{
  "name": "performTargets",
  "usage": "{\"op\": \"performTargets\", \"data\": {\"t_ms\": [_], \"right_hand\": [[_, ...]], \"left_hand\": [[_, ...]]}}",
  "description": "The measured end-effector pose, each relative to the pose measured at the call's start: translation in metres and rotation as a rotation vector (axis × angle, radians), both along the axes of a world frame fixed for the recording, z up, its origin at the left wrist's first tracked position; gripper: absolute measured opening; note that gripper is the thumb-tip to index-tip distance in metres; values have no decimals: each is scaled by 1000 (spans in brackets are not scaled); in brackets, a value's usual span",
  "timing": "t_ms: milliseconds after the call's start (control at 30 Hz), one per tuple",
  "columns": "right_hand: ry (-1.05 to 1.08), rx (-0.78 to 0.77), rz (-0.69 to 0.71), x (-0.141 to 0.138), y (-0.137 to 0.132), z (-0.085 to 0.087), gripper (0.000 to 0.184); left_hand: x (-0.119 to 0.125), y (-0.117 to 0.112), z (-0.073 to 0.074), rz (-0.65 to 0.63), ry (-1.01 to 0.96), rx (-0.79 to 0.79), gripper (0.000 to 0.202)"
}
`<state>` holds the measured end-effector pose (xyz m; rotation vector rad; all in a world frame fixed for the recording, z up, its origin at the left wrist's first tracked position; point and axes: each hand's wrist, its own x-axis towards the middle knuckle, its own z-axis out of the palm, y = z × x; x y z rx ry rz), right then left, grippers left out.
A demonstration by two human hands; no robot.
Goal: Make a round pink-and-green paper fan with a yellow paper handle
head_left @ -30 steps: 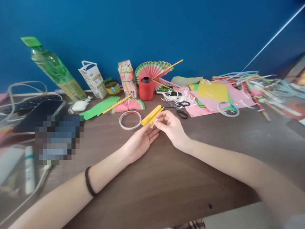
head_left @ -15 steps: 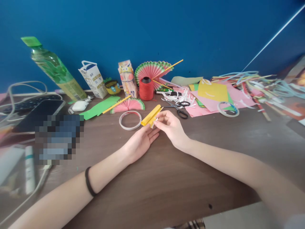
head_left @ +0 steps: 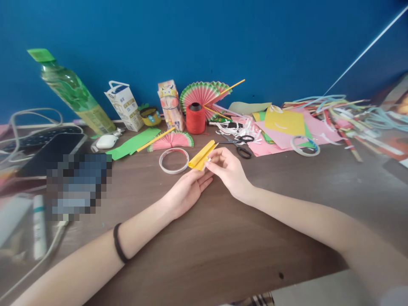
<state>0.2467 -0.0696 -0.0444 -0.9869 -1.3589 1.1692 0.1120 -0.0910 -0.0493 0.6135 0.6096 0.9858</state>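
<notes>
Over the middle of the desk, my left hand lies palm up with its thumb at the lower edge of a piece of yellow paper, folded or partly rolled lengthwise. The thumb and the fingers beneath hold it. My right hand pinches a small white strip at the paper's right edge; whether the strip is stuck to the paper I cannot tell. A roll of double-sided tape lies flat just left of the paper. Black-handled scissors lie beyond my right hand.
Along the blue wall stand a green bottle, a milk carton, a printed carton, a red thread spool and a pleated watermelon fan. Pink paper, another tape roll and paper strips lie right. A phone lies left.
The yellow paper has shifted very slightly, and a little more of its lower edge shows beside the thumb. Both hands keep nearly the same place and grip.
</notes>
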Motion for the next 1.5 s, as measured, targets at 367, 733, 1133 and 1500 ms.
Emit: {"op": "performTargets", "data": {"t_ms": [367,733,1133,1500], "right_hand": [[-42,15,-9,-1,-3,3,15],[-221,188,-26,3,-2,5,10],[-475,508,-70,13,1,6,6],[-91,239,14,15,10,8,14]], "left_hand": [[2,-2,0,36,13,6,21],[2,-2,4,41,28,-15,25],[-1,0,3,32,19,-63,31],[-3,1,5,4,16,-98,26]]}}
